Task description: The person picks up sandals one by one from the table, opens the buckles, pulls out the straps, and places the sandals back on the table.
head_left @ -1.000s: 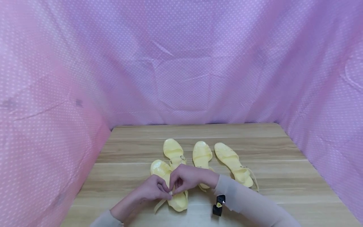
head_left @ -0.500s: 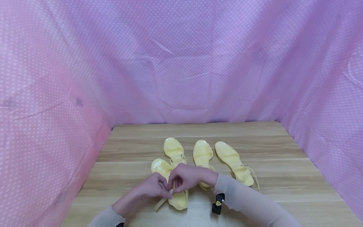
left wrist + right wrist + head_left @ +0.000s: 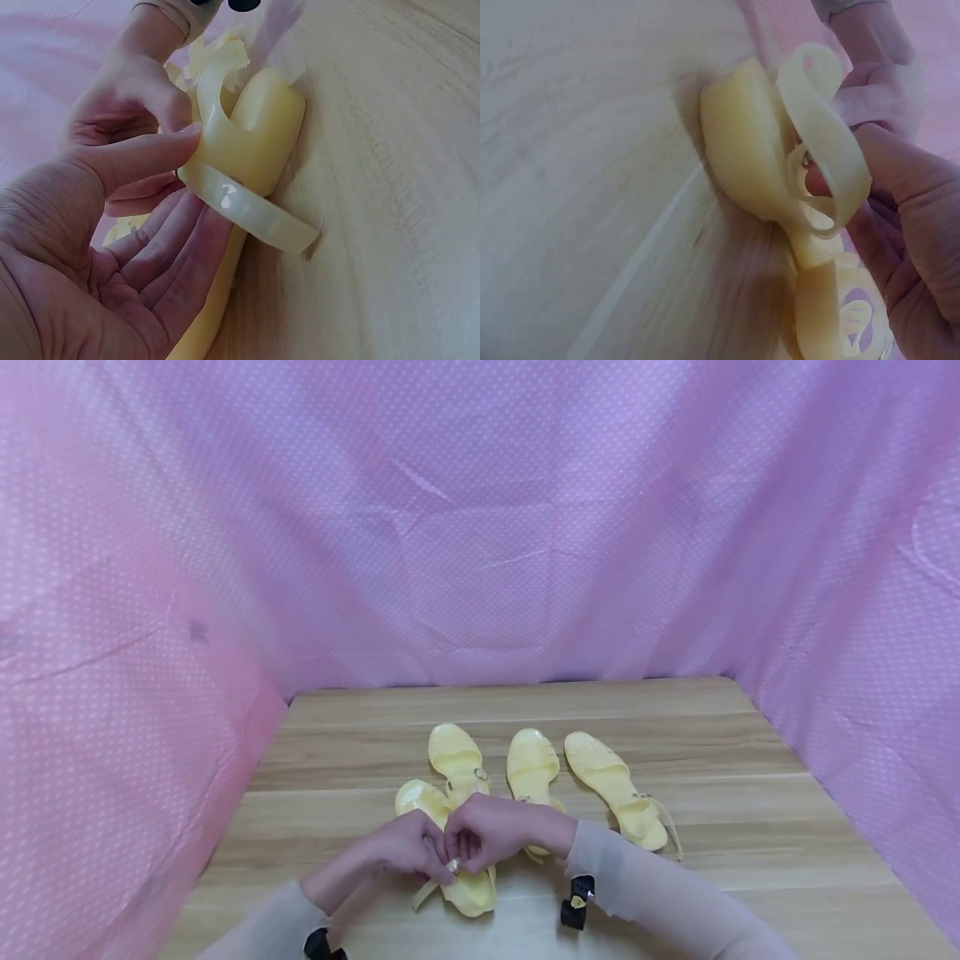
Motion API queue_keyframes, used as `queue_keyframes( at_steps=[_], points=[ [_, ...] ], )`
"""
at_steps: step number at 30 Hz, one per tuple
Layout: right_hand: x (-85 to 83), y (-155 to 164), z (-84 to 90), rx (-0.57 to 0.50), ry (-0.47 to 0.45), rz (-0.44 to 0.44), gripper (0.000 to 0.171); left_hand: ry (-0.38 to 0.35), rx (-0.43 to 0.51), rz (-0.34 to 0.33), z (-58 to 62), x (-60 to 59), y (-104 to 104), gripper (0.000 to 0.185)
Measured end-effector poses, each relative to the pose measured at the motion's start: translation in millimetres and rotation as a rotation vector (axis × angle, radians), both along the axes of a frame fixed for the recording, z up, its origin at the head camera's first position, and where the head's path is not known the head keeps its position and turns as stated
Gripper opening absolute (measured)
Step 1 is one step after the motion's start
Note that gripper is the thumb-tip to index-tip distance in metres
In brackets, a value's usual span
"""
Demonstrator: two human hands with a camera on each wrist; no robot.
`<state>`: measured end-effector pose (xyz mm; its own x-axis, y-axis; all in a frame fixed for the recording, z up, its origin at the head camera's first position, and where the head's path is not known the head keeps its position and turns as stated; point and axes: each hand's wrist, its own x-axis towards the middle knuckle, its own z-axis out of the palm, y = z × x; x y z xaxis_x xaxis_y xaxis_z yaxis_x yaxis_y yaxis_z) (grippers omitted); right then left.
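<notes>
A pale yellow jelly sandal lies nearest the person, toe pointing away, its middle covered by both hands. My left hand pinches its ankle strap between thumb and fingers; the strap's loose end sticks out past the fingertips in the left wrist view. Close against it, my right hand has thumb and forefinger bent onto the strap by a small shiny buckle. In the right wrist view the strap loops beside the sandal's heel.
Three more yellow sandals lie farther back: one just behind the handled sandal, one partly behind the right wrist, one slanting at the right. Pink dotted cloth encloses the wooden table at the back and sides.
Both hands stay together at the strap. My left hand and forearm have shifted slightly forward, its wrist band coming into view, and the shiny buckle shows more between the fingers.
</notes>
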<state>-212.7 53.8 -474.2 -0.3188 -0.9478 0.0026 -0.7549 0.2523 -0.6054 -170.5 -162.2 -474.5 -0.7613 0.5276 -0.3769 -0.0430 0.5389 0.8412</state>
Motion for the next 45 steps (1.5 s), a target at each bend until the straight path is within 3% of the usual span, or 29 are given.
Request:
queue_keyframes(
  at_steps=[7, 15, 22, 29, 37, 45],
  points=[
    [3.0, -0.8, 1.4, -0.052, -0.055, 0.012, 0.012, -0.023, -0.001, -0.008, 1.2, 2.2, -3.0, 0.016],
    [3.3, -0.2, 4.6, 0.009, -0.018, -0.02, 0.005, -0.02, 0.006, -0.022, 1.2, 1.2, -4.0, 0.015],
    [4.5, -4.4, 3.2, -0.028, -0.03, -0.036, 0.006, -0.03, 0.034, -0.016, 2.5, 4.2, -6.3, 0.015],
    [2.7, -0.8, 3.8, 0.031, -0.039, -0.023, 0.003, -0.031, 0.053, 0.006, 3.1, 6.4, -6.0, 0.016],
    [5.7, -2.9, 4.4, -0.038, -0.019, -0.016, 0.004, -0.038, 0.072, 0.02, 1.6, 8.4, -7.6, 0.016],
    [7.2, 0.4, 3.2, -0.005, -0.054, -0.06, 0.006, -0.061, 0.092, 0.006, 3.0, 7.0, -6.6, 0.015]
  ],
)
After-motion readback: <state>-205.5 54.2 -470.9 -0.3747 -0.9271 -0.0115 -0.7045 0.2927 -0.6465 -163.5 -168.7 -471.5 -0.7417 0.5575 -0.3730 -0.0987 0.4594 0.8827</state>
